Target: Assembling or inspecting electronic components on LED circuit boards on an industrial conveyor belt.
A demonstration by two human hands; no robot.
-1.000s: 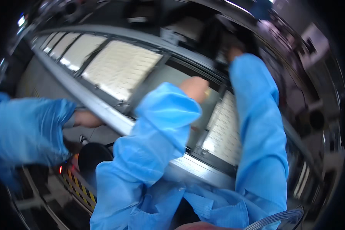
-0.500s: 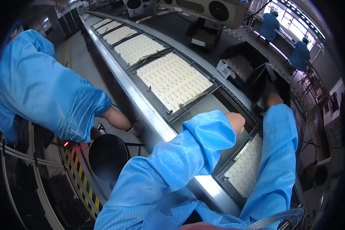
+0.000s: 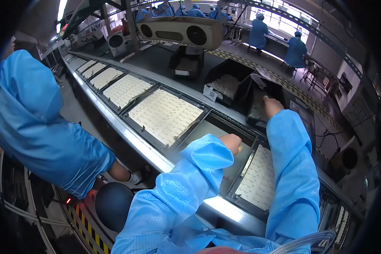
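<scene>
My left hand (image 3: 231, 144) is closed in a fist over the gap between two framed panels on the conveyor line; whatever it may hold is hidden. A cream panel with rows of small dark marks (image 3: 165, 116) lies in its black frame to the far left of this hand. A second such panel (image 3: 258, 178) sits nearer me, partly under my right sleeve. My right hand (image 3: 272, 106) is at the near end of a black bin (image 3: 279, 89), its fingers curled. I cannot make out what is in them.
Beside the bin stands another black bin with pale small parts (image 3: 226, 84). A smaller dark bin (image 3: 186, 63) is farther along, below a beige housing with round openings (image 3: 178, 34). A person in a blue gown (image 3: 42, 127) stands at left, near a round black stool (image 3: 113, 206).
My view has turned to the right and up, so the line and bins appear farther left. My right hand shows more plainly at the bin; my left stays closed over the gap.
</scene>
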